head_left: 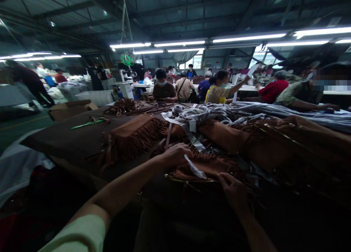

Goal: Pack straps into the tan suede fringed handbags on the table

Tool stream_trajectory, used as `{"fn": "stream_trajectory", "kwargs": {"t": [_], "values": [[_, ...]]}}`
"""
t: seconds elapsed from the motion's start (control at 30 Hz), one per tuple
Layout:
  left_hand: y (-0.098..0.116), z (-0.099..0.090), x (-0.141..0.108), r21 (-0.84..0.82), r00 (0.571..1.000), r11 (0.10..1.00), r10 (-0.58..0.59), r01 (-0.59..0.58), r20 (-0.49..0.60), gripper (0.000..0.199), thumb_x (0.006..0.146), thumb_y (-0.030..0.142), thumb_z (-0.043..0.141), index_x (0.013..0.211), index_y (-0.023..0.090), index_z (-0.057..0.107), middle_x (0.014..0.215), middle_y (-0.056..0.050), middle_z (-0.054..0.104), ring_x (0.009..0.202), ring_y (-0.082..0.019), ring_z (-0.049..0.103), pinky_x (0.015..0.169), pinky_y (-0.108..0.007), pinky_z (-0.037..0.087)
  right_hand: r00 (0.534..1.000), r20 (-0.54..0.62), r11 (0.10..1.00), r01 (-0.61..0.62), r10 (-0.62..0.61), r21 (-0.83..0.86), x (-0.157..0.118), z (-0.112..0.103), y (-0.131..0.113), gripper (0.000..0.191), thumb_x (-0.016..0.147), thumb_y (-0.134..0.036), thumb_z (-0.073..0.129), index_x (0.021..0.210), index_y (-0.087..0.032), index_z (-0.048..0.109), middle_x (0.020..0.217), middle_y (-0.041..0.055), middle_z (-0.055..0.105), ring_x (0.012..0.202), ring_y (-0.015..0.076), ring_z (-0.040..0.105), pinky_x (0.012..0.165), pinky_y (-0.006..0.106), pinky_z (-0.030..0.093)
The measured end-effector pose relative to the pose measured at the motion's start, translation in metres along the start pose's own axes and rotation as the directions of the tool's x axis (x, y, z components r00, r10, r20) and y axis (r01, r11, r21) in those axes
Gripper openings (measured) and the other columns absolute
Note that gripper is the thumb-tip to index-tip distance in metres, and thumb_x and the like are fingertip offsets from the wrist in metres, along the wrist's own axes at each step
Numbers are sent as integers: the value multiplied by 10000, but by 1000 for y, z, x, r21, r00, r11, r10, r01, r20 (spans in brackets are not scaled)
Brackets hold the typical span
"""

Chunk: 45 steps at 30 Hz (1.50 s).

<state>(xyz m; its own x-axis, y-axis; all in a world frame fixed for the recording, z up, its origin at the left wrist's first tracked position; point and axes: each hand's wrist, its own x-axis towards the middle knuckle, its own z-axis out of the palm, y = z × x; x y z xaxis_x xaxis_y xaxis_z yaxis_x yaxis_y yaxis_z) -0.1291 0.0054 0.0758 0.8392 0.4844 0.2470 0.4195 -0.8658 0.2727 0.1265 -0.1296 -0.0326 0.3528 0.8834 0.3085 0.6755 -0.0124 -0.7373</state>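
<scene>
Head view, from the left: a green-handled tool (87, 123) lay on a dark work table (55, 138), near a fringed tan suede bag (131, 136). The left hand (175, 155), its forearm reaching in from a pale sleeve (82, 233), lay loosely curled on a second fringed bag (208, 168); I could not tell whether it gripped anything. A clear plastic strip (194, 167) lay just beside it. The right hand (231, 190), fingers slightly spread, was at that bag's lower edge, its hold also unclear.
</scene>
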Motion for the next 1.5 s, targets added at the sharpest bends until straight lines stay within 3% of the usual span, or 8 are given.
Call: {"fn": "stream_trajectory", "kwargs": {"t": [0.17,0.33,0.7,0.8,0.93,1.07,1.23,1.5], "values": [[18,28,20,-239,983,963,151,-123,102,517,648,359,778,1134,250,637,1099,-43,611,1011,-193,558,849,-260,417,1000,9,1000,11,-11,28,-1,-1,-2,349,827,-500,495,888,-221,695,934,59,713,861,236,652,765,320,473],[10,56,19,-222,974,961,194,-165,119,243,813,362,630,989,207,696,965,-42,643,883,-146,585,816,-242,406,1000,3,999,19,-20,47,-2,-3,-5,362,820,-504,491,893,-214,696,923,68,716,859,238,653,764,319,471],[-24,58,9,-58,996,996,-62,65,60,192,838,106,506,957,140,652,951,-58,654,914,-147,577,851,-252,425,1000,4,999,16,-16,38,-3,-5,-8,366,830,-508,493,900,-210,694,925,63,715,869,235,652,785,324,466],[-10,50,22,11,991,991,-134,134,23,195,858,167,487,955,158,656,897,-62,668,847,-166,594,807,-276,441,1000,13,998,12,-13,57,-3,-6,-9,383,827,-513,484,899,-203,697,927,74,715,861,241,653,775,328,474],[33,43,51,31,997,997,-75,75,-8,225,868,243,468,916,175,677,824,-66,671,765,-173,611,728,-269,441,1000,5,996,-6,6,90,-3,-8,-10,413,814,-534,484,883,-191,704,908,82,717,847,249,653,758,335,481],[68,60,72,89,969,986,-158,143,191,200,795,223,531,776,116,699,744,-122,673,698,-215,631,639,-281,447,999,-31,988,11,-7,157,-4,-10,-12,393,805,-508,509,901,-185,710,918,82,720,846,240,658,749,318,487],[66,82,70,-1,975,990,-138,140,173,265,824,318,516,804,132,704,785,-126,692,760,-238,652,680,-293,468,997,-66,994,-26,33,107,-2,-7,-16,383,829,-486,477,903,-198,718,882,69,727,804,232,669,707,307,496],[63,83,64,-60,983,992,-105,115,150,289,859,370,478,886,175,689,877,-102,709,834,-240,659,726,-294,466,997,-80,990,5,-16,-138,-1,3,-13,407,894,-415,379,1097,-226,677,1090,61,686,982,227,649,827,316,492]]}}
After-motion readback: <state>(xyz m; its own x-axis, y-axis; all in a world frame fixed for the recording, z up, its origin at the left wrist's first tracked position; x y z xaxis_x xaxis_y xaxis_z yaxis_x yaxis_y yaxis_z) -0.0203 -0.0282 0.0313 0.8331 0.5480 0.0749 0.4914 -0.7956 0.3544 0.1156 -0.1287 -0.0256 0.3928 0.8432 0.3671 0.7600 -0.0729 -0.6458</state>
